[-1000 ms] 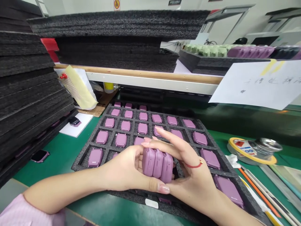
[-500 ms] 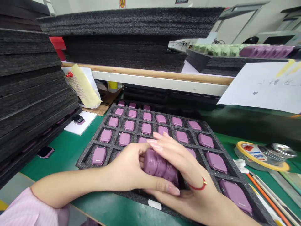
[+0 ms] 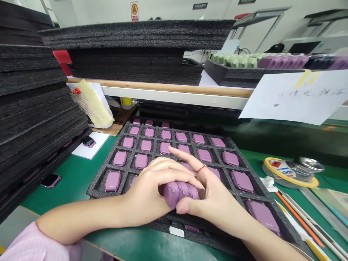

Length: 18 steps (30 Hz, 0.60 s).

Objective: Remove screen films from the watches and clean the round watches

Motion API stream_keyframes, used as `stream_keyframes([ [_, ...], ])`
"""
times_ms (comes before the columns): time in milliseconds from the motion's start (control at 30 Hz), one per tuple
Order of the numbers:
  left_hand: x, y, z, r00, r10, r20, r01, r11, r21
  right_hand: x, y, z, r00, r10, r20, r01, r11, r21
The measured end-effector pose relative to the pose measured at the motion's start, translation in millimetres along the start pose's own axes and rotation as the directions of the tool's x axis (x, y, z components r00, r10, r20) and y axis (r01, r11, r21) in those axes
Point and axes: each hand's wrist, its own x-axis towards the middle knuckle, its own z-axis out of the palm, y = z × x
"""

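Above the near side of a black foam tray [image 3: 94,186], a short stack of purple watch cases [image 3: 181,192] is gripped between both hands. My left hand [image 3: 154,188] wraps over the stack from the left, fingers across its top. From the right, my right hand [image 3: 209,188] closes on it, thumb at the near face and one finger stretched out over the tray. Purple watch cases, such as one at the near left [image 3: 112,180] and one at the near right [image 3: 263,216], lie singly in the tray's compartments. The hands hide several middle compartments.
Tall stacks of black foam sheets [image 3: 32,108] stand left and on the shelf [image 3: 163,90]. A dark-screened watch [image 3: 50,180] lies on the green table. Right of the tray are a yellow tape roll [image 3: 290,173], a metal-topped container [image 3: 310,165] and several long sticks [image 3: 301,219].
The stack has been turned between the hands. My left hand has moved over its top, and my right thumb has come to its near face. The view has shifted slightly.
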Motion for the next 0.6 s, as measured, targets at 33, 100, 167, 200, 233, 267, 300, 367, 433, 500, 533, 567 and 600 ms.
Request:
stream_keyframes([
  [33, -1, 0, -0.1, 1.000, 0.007, 0.014, -0.007, 1.000, -0.013, 0, -1, 2, 0.999, -0.031, -0.026, 0.031, 0.999, -0.013],
  [100, -3, 0, -0.5, 1.000, 0.016, 0.027, -0.015, 0.999, -0.031, -1, 0, 5, 0.991, -0.113, -0.067, 0.109, 0.993, -0.053],
  [167, -6, 2, -1.0, 1.000, -0.004, 0.005, 0.005, 0.998, -0.062, -2, 2, 6, 0.973, -0.204, -0.106, 0.192, 0.975, -0.114],
  [200, -7, 4, -1.2, 0.999, -0.039, -0.008, 0.038, 0.994, -0.102, -3, 3, 5, 0.962, -0.241, -0.128, 0.221, 0.963, -0.154],
  [233, -8, 5, -1.3, 0.995, -0.099, -0.009, 0.096, 0.981, -0.168, -4, 5, 5, 0.950, -0.275, -0.150, 0.244, 0.949, -0.198],
  [267, -8, 7, -1.3, 0.985, -0.175, 0.012, 0.172, 0.951, -0.258, -5, 6, 4, 0.937, -0.307, -0.164, 0.265, 0.935, -0.237],
  [300, -7, 8, -1.3, 0.964, -0.257, 0.063, 0.262, 0.897, -0.356, -6, 7, 2, 0.926, -0.339, -0.164, 0.288, 0.919, -0.270],
  [367, -3, 10, -1.3, 0.897, -0.389, 0.208, 0.439, 0.747, -0.498, -5, 9, 0, 0.903, -0.411, -0.126, 0.353, 0.876, -0.328],
  [433, 1, 11, -1.5, 0.845, -0.434, 0.311, 0.533, 0.651, -0.540, -4, 9, -2, 0.878, -0.472, -0.077, 0.411, 0.828, -0.381],
  [500, 5, 10, -1.8, 0.838, -0.426, 0.342, 0.546, 0.655, -0.522, -3, 8, -2, 0.863, -0.503, -0.053, 0.435, 0.792, -0.429],
  [533, 6, 9, -1.9, 0.844, -0.416, 0.338, 0.536, 0.672, -0.510, -3, 8, -2, 0.859, -0.509, -0.049, 0.438, 0.782, -0.443],
  [567, 6, 8, -2.0, 0.850, -0.408, 0.333, 0.526, 0.686, -0.503, -3, 8, -2, 0.859, -0.509, -0.049, 0.436, 0.779, -0.449],
  [600, 6, 7, -2.0, 0.855, -0.402, 0.328, 0.518, 0.696, -0.497, -4, 8, -1, 0.861, -0.506, -0.052, 0.432, 0.782, -0.449],
])
